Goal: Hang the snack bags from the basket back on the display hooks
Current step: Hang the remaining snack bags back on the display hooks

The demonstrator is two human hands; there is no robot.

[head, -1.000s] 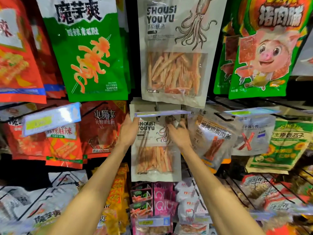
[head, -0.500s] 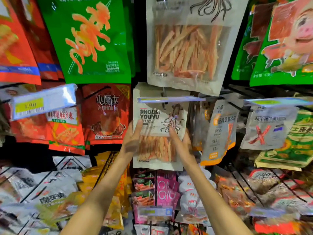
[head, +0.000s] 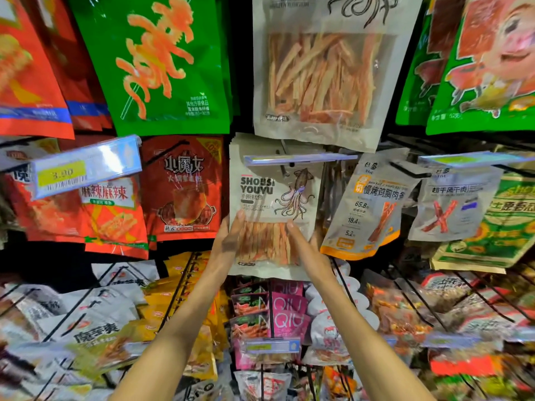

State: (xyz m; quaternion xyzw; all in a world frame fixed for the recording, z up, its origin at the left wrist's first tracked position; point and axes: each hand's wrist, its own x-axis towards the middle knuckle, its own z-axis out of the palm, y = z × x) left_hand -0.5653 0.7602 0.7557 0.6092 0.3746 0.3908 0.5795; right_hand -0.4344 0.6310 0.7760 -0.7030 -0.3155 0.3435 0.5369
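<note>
A beige squid-strip snack bag (head: 269,195) printed "SHOUSI YOUYU" hangs at the front of a stack of the same bags on a display hook, under a clear price strip (head: 298,159). My left hand (head: 228,241) lies with straight fingers along the bag's lower left edge. Just right of it, my right hand (head: 309,250) touches the lower right part of the bag, fingers straight too. Neither hand curls round the bag. The basket is out of view.
A larger squid bag (head: 318,68) and a green bag (head: 162,62) hang above. A red bag (head: 182,186) is to the left, a chicken-strip bag (head: 367,206) to the right. Pink packs (head: 286,311) hang below, between my forearms.
My hands have slid from the bag's top, by the hook, down to its lower half. The bag now hangs flat, and the view has moved closer.
</note>
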